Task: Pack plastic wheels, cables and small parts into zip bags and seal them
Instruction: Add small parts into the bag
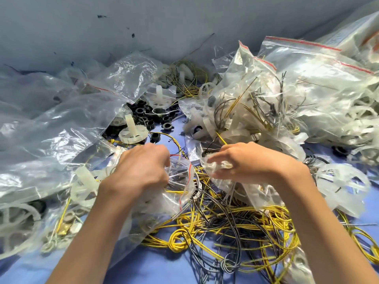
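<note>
My left hand [141, 167] grips the mouth of a clear zip bag [180, 181] with a red seal line. My right hand [244, 160] pinches crumpled clear plastic [229, 181] beside it, just above a tangle of yellow and grey cables [225, 226]. White plastic wheels lie around: one with a hub [133, 132] beyond my left hand, one [344, 185] right of my right wrist. Small black ring parts [153, 117] are heaped further back.
Filled zip bags [307, 89] are piled at the right, loose empty bags [61, 124] spread over the left. A blue table surface [160, 267] shows between my forearms. A grey wall [102, 27] stands behind.
</note>
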